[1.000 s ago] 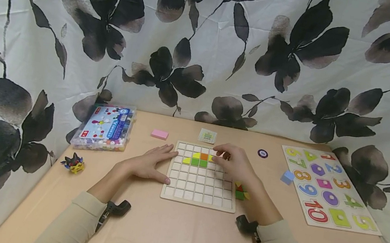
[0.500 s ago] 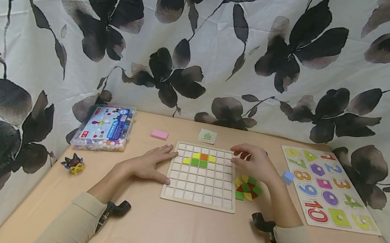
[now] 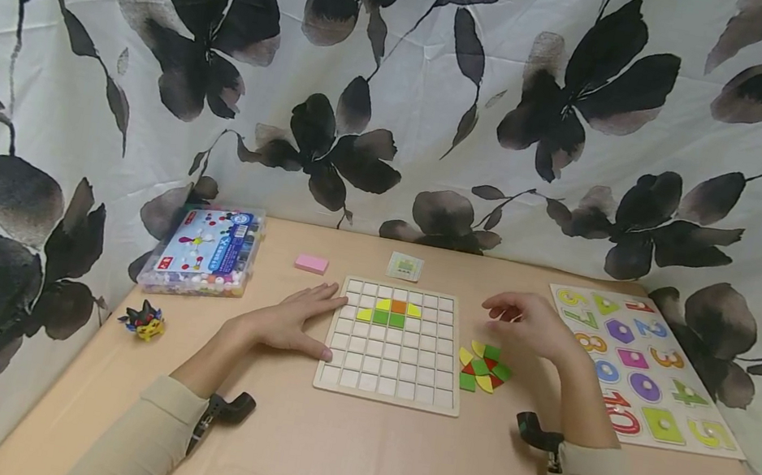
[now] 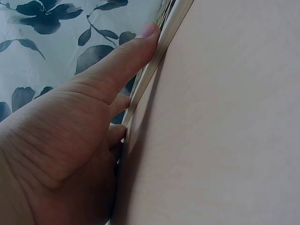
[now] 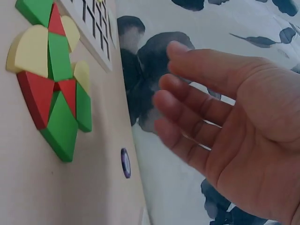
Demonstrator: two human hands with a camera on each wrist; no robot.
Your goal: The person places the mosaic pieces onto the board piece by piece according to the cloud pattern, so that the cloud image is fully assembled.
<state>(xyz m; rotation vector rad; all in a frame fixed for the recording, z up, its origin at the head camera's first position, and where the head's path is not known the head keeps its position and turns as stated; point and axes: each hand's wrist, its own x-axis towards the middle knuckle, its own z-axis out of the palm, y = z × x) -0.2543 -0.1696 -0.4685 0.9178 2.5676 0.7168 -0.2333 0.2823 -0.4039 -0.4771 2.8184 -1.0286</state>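
A white grid board (image 3: pixel 391 370) lies mid-table, with green tiles (image 3: pixel 388 318), yellow tiles (image 3: pixel 383 304) and an orange tile (image 3: pixel 399 306) set in its upper rows. My left hand (image 3: pixel 287 320) rests along the board's left edge, fingers extended and thumb at the rim; the left wrist view shows this hand (image 4: pixel 70 131) against the wooden edge. To the right of the board, my right hand (image 3: pixel 531 323) is raised past a pile of red, green and yellow pieces (image 3: pixel 483 368). Its fingers bend loosely; nothing shows between them in the right wrist view.
A small card (image 3: pixel 406 266) and a pink block (image 3: pixel 311 262) lie behind the board. At left are a clear plastic box (image 3: pixel 205 248) and a small figurine (image 3: pixel 144 320). A number-and-shape board (image 3: pixel 649 372) lies at right. A round disc (image 5: pixel 125 163) shows beyond the pile.
My right hand has moved right, off the board and past the pile, uncovering the coloured pieces. It now covers the disc and blue block in the head view. My left hand stays still.
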